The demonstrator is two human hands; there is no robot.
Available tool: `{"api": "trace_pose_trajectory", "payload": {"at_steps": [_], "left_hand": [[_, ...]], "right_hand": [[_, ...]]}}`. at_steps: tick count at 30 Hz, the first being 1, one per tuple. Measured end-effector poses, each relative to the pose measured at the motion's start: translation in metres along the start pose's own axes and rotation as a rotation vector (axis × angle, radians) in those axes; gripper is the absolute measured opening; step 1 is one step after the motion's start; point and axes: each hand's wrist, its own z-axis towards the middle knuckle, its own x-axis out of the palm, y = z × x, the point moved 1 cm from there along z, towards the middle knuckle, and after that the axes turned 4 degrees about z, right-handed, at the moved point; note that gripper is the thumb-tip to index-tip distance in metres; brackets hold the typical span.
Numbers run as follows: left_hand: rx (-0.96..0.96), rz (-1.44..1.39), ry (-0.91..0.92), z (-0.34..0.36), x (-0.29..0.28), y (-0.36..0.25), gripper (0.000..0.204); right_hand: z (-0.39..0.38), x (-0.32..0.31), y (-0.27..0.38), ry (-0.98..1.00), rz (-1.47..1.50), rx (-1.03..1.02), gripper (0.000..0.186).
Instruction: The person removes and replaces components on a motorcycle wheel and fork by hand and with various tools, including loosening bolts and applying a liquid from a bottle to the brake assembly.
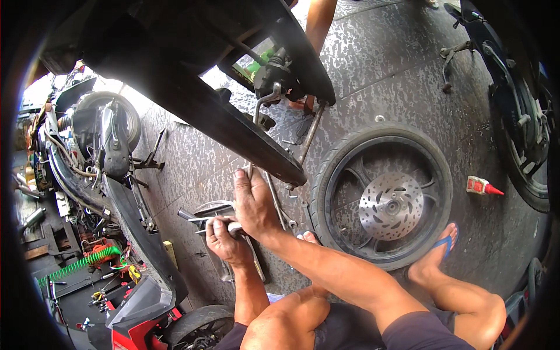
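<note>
My right hand [256, 204] is closed just below the lower end of a dark motorcycle fork arm [233, 134]. A thin metal rod [250, 170] shows between its thumb and fingers. Close beneath it, my left hand [229, 244] pinches a grey metal piece [234, 227], its exact kind partly hidden by the fingers. Thin rod ends stick out to the left of that hand. To the right, a wheel [344, 245] with a black tyre lies flat on the floor, its drilled brake disc [392, 205] facing up.
A partly stripped motorcycle [114, 146] stands at the left, near a green coiled hose [81, 265] and scattered tools. A dark cover [256, 262] lies under my hands. Wrenches [286, 219] and a white bottle with a red tip [477, 185] lie on the floor. Another person's arm [321, 23] shows at the top.
</note>
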Motion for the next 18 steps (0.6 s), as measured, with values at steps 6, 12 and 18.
{"api": "trace_pose_trajectory", "payload": {"at_steps": [6,12,18], "left_hand": [[-0.093,0.094,0.034,0.0,0.003,-0.015,0.033],[-0.116,0.24,0.427,-0.045,0.037,-0.003,0.023],[-0.328,0.216,0.664,-0.049,0.062,-0.006,0.012]], "right_hand": [[0.004,-0.009,-0.007,0.147,0.281,0.125,0.03],[0.012,-0.091,0.006,0.341,-0.229,0.05,0.025],[0.03,-0.125,0.014,0.374,-0.392,0.095,0.007]]}}
